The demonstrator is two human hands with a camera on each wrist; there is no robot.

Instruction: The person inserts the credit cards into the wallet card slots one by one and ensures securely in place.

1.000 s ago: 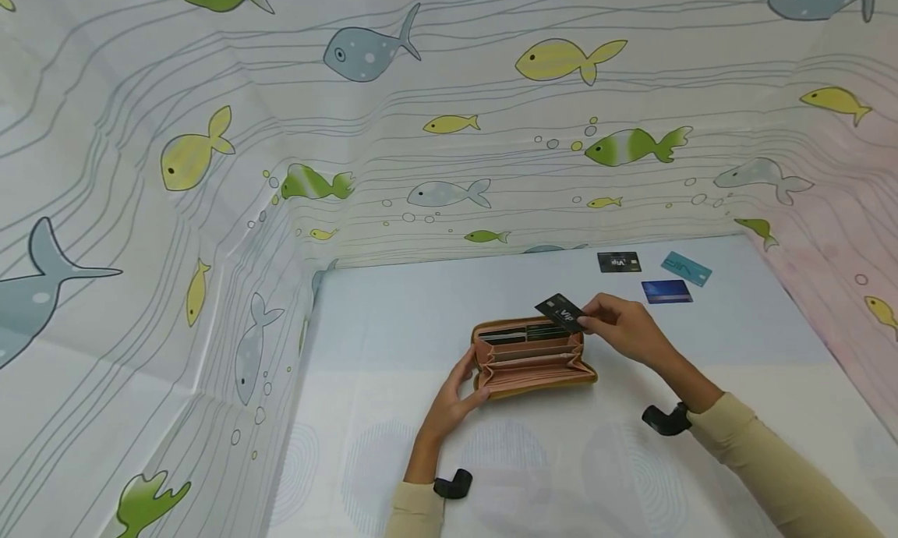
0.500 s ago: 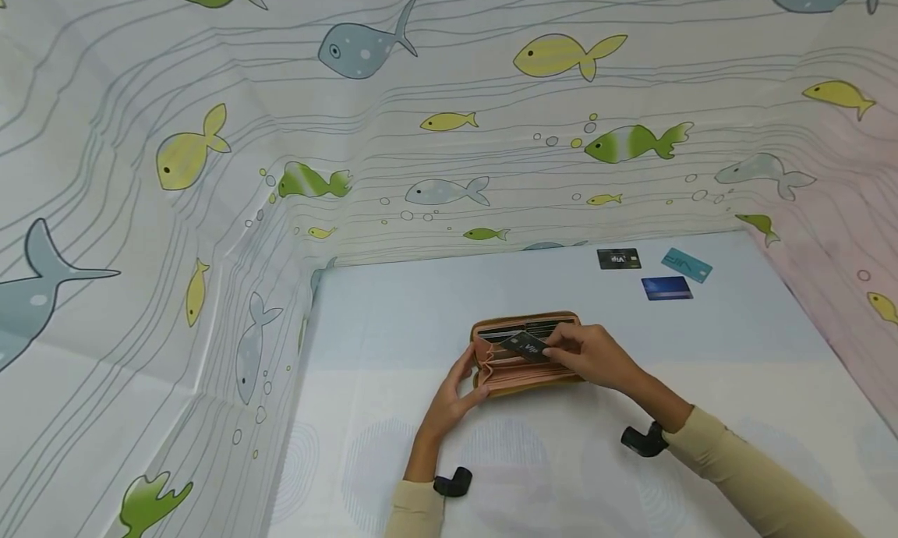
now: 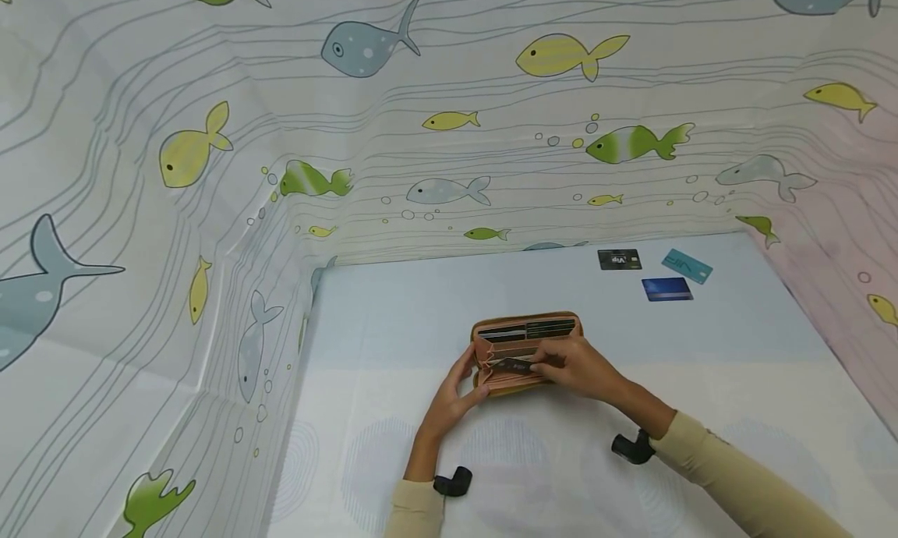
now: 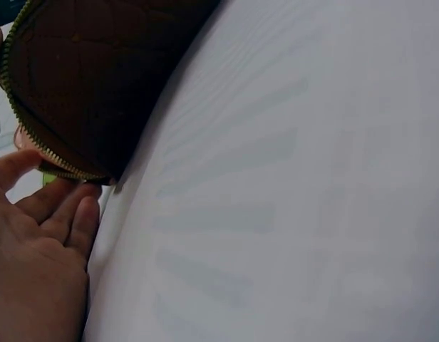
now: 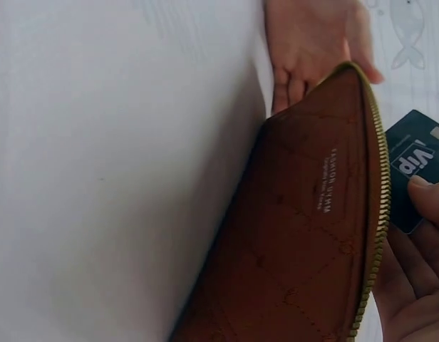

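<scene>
A brown zip-around wallet [image 3: 507,384] with a peach lining lies unzipped, its opening facing up in the head view. The left hand [image 3: 449,401] grips its left end, thumb toward the front edge and fingers at the back; in the left wrist view, fingertips meet the zipper corner of the wallet [image 4: 91,78]. Over the front compartments, the right hand [image 3: 578,370] pinches a black bank card [image 3: 515,365]. "Vip" shows on this card [image 5: 412,160] in the right wrist view, close behind the zipper edge. Several cards [image 3: 550,329] sit in the wallet's back slots.
At the table's back right lie a black card [image 3: 620,259], a teal card [image 3: 687,266] and a dark blue card [image 3: 667,289]. A fish-patterned sheet [image 3: 505,156] rises behind and to the left of the pale table [image 3: 393,312].
The right hand has carried the black card down and leftward, from above the wallet's back right corner into its front part. The left hand keeps its grip on the wallet.
</scene>
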